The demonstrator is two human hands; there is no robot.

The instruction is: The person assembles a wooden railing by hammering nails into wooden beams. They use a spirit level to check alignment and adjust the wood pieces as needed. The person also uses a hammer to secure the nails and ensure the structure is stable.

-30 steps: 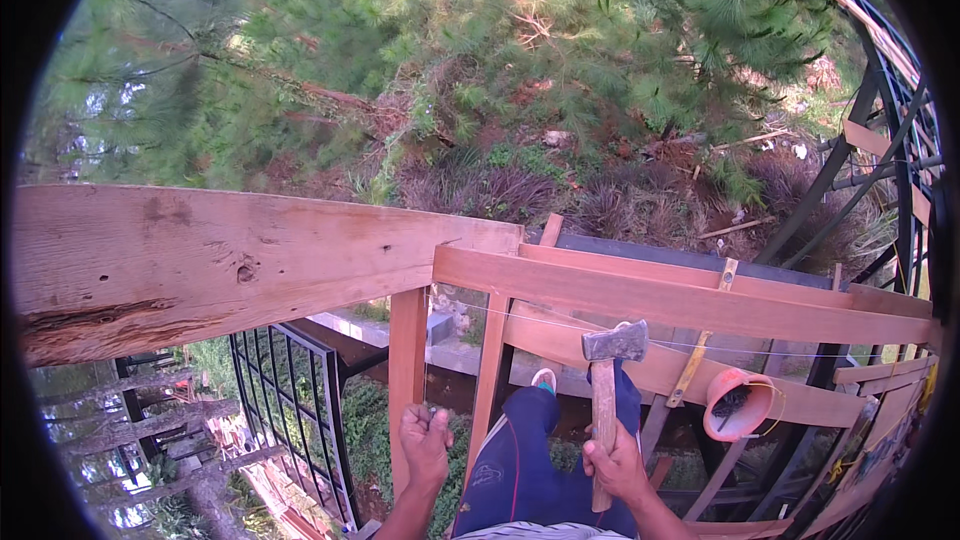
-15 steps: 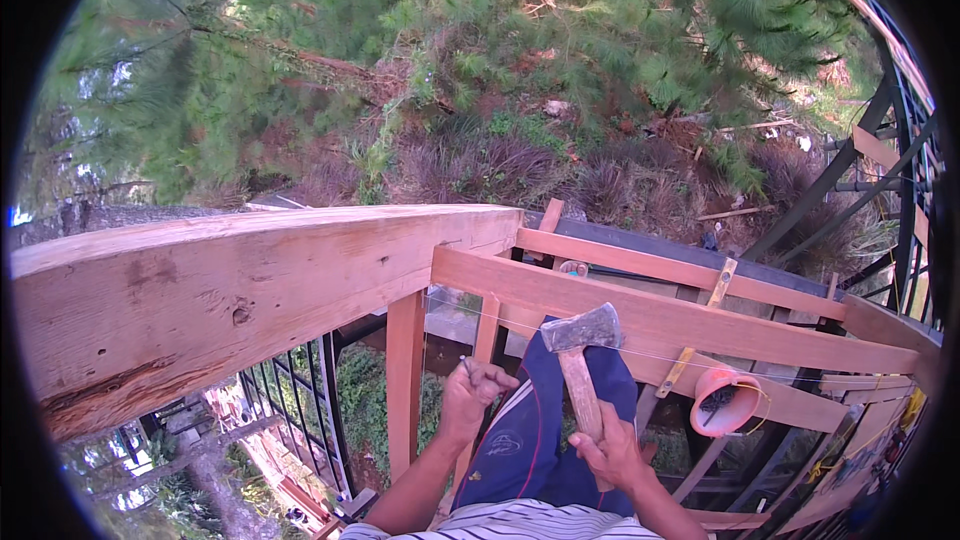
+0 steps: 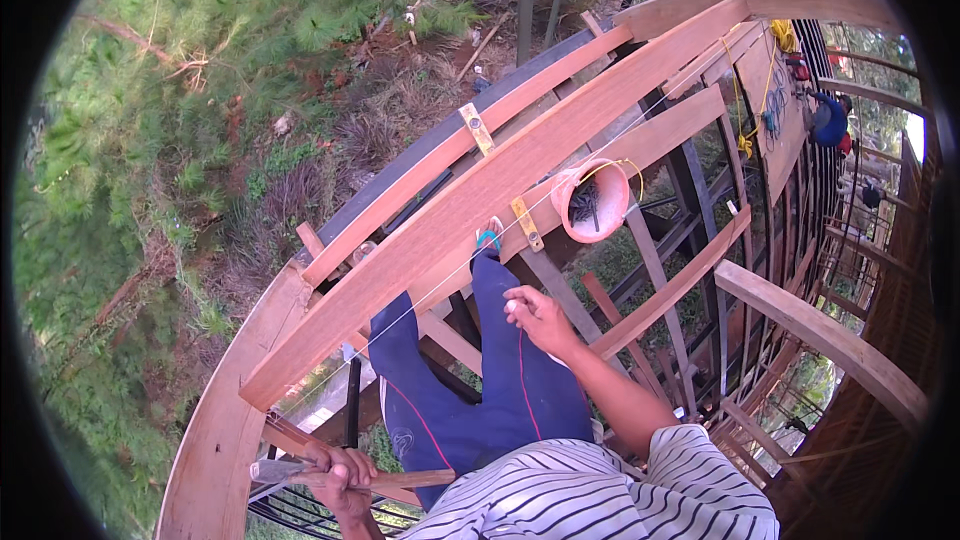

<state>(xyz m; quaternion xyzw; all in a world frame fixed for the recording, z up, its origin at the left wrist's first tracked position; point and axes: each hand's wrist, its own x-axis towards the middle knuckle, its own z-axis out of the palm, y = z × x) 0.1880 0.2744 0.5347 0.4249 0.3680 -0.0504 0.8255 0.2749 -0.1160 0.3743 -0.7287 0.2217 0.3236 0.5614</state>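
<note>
In the lower left my left hand [image 3: 342, 472] is closed round the wooden handle of a hatchet [image 3: 410, 479], near its metal head, which points left beside the curved beam. Over my right thigh hovers my right hand [image 3: 540, 320], fingers curled in toward the thumb; whatever they may hold is too small to make out. Ahead of it a pink bucket [image 3: 562, 202], with dark slender pieces like nails inside and a yellow cord handle, is set against a plank. A taut white string [image 3: 432, 292] runs along the long reddish beam [image 3: 500, 175] in front of my knees.
Curved timber [image 3: 222, 420] bounds the frame at left. Short yellowish cleats [image 3: 526, 224] cross the planks. Open gaps between the members drop to ground below. A loose curved beam [image 3: 820, 325] juts in at right; another person [image 3: 830, 122] is farther off. Pine branches [image 3: 200, 140] fill the far left.
My view has swung right. The hatchet has passed from my right hand to my left and now lies nearly level at lower left. My right hand has moved forward toward the bucket.
</note>
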